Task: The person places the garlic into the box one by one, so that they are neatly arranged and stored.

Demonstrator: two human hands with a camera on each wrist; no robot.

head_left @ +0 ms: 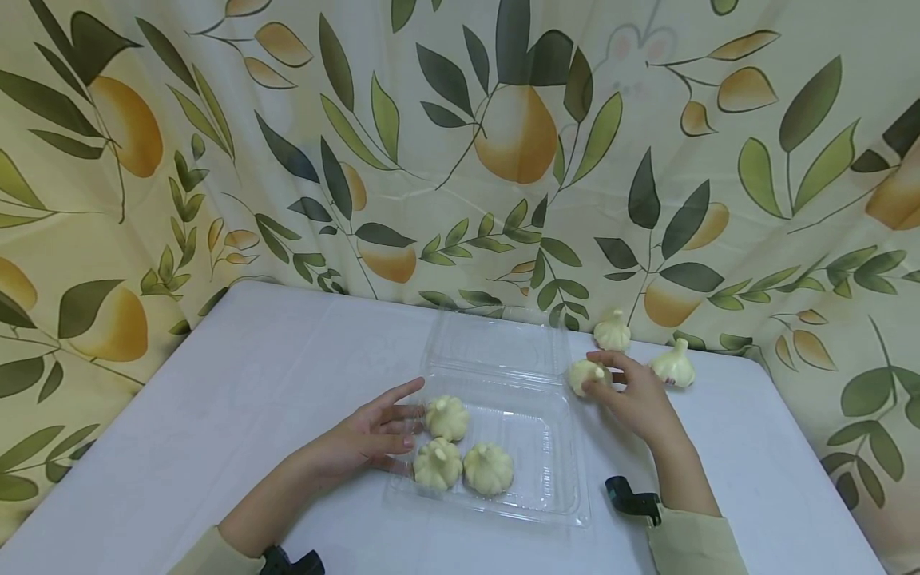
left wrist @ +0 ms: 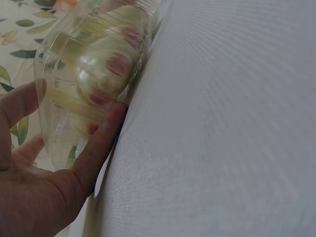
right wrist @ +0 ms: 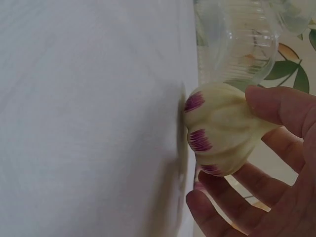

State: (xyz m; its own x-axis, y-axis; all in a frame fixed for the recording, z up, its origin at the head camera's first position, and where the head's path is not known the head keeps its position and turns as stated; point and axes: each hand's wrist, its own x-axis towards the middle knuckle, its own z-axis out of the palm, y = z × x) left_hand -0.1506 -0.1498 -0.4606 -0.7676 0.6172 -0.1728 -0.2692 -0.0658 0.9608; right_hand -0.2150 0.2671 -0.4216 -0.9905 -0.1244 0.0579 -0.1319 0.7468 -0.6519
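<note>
A clear plastic clamshell box (head_left: 535, 447) lies with its lid folded back on the table. Three garlic bulbs (head_left: 489, 469) sit in its left part. My left hand (head_left: 359, 439) rests against the box's left side, fingers spread and fairly straight; in the left wrist view a fingertip touches the wall low down. Just right of the box, my right hand (head_left: 632, 395) pinches another garlic bulb (right wrist: 222, 128) between thumb and fingers. Purple streaks mark that bulb's base, which is at or just above the tabletop; contact cannot be made out.
Two more garlic bulbs lie beyond my right hand: one bulb (head_left: 612, 331) at the table's back edge, another bulb (head_left: 674, 365) to its right. A white cloth covers the table (head_left: 237, 399). Behind it hangs a fruit-patterned curtain (head_left: 460, 200).
</note>
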